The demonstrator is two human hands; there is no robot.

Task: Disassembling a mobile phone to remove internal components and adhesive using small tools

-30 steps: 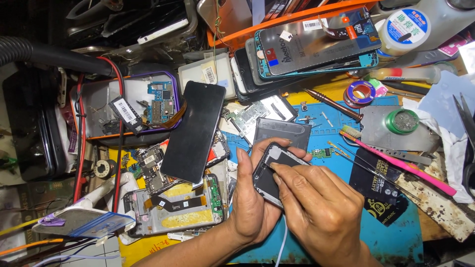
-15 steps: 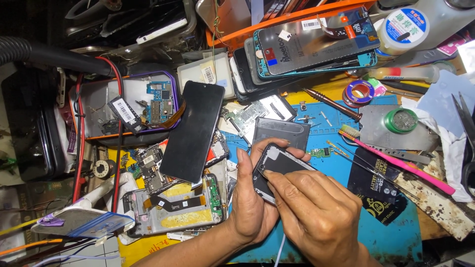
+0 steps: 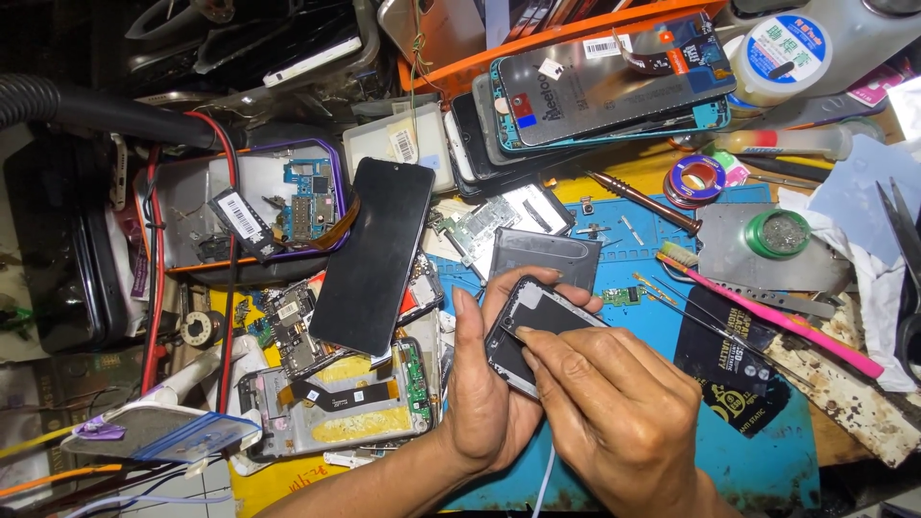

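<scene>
My left hand (image 3: 484,403) cradles a small dark phone frame (image 3: 537,317) from below, tilted, fingers wrapped round its left edge and top. My right hand (image 3: 624,412) lies over its lower right part, with a fingertip pressed on the frame's inner face. A white cable (image 3: 542,480) hangs down between my wrists. Just behind the frame lies a grey back cover (image 3: 542,254) on the blue work mat (image 3: 758,451).
A black phone screen (image 3: 374,254) leans over an opened phone chassis (image 3: 336,403) at left. A pink toothbrush (image 3: 767,317), tweezers, a screwdriver (image 3: 638,197), a solder wire spool (image 3: 697,180), a stack of phones (image 3: 595,96) and a black hose (image 3: 86,110) crowd the bench.
My right hand's fingers have shifted slightly over the frame; the frame stays in my left hand in the same place.
</scene>
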